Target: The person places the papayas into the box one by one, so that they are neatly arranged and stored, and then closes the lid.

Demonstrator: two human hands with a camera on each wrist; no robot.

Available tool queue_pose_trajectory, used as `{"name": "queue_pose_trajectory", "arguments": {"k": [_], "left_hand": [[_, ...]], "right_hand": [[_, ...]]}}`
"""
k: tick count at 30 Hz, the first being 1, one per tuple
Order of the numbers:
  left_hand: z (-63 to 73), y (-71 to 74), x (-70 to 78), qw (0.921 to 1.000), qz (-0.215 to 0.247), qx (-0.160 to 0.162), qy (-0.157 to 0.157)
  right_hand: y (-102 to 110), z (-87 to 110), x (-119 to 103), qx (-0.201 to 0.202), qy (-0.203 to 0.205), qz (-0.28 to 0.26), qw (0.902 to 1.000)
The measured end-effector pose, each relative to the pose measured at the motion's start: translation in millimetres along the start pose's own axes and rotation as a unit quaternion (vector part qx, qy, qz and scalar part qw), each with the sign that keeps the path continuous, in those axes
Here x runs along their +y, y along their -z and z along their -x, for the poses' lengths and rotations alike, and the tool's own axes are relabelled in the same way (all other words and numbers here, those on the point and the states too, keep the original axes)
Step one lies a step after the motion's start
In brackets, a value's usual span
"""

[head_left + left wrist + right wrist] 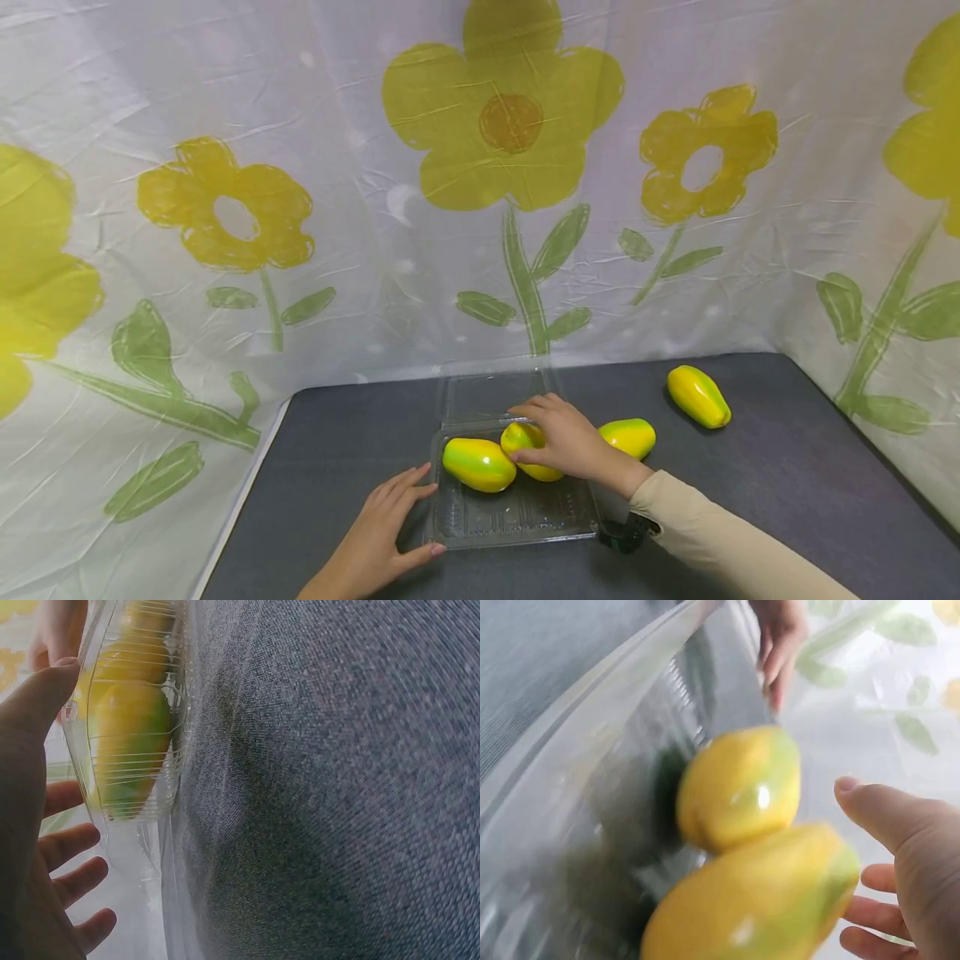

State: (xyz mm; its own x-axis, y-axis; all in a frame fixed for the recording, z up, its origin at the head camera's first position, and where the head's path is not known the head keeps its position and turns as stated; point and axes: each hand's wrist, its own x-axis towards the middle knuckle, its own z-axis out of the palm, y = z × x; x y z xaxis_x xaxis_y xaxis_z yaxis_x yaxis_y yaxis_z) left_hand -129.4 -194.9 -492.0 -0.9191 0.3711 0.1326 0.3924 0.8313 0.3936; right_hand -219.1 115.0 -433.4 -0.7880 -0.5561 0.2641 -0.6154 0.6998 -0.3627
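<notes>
A clear plastic clamshell box [517,521] lies with its lid [491,398] folded back. Two yellow-green papayas sit side by side inside: a left papaya [480,465] and a right papaya [542,472]. My right hand [570,442] hovers over the right papaya and partly hides it; the right wrist view shows the fingers and thumb [885,814] spread, apart from the fruit. At the box's left side, my left hand [378,533] has its fingers spread, the thumb [45,690] right at the rim in the left wrist view.
Just right of the box lies a third papaya [628,435], partly behind the right wrist. Another papaya [699,397] rests farther back to the right on the dark grey tabletop [757,492]. A flower-printed curtain [375,250] encloses the back and sides.
</notes>
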Motion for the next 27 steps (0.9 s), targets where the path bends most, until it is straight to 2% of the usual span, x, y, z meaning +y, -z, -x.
{"name": "queue_pose_trajectory", "arguments": {"k": [6,13,16,27], "left_hand": [[0.4,0.1,-1.0,0.9999,0.000,0.008,-0.007],[1.2,-0.2,-1.6,0.9997,0.003,0.017,-0.018],[1.8,-0.1,-1.7,0.9995,0.004,0.020,-0.023],[1.9,-0.3,-1.9,0.9995,0.003,0.020,-0.026]], "right_hand": [[-6,-20.9,-27,-0.014,0.013,0.005,0.9998],[-21,-42.2,-49,-0.041,0.017,0.053,0.9976],[-26,-47.9,-53,-0.044,0.011,0.069,0.9966],[-36,-57.9,-56,-0.053,0.002,0.071,0.9961]]}}
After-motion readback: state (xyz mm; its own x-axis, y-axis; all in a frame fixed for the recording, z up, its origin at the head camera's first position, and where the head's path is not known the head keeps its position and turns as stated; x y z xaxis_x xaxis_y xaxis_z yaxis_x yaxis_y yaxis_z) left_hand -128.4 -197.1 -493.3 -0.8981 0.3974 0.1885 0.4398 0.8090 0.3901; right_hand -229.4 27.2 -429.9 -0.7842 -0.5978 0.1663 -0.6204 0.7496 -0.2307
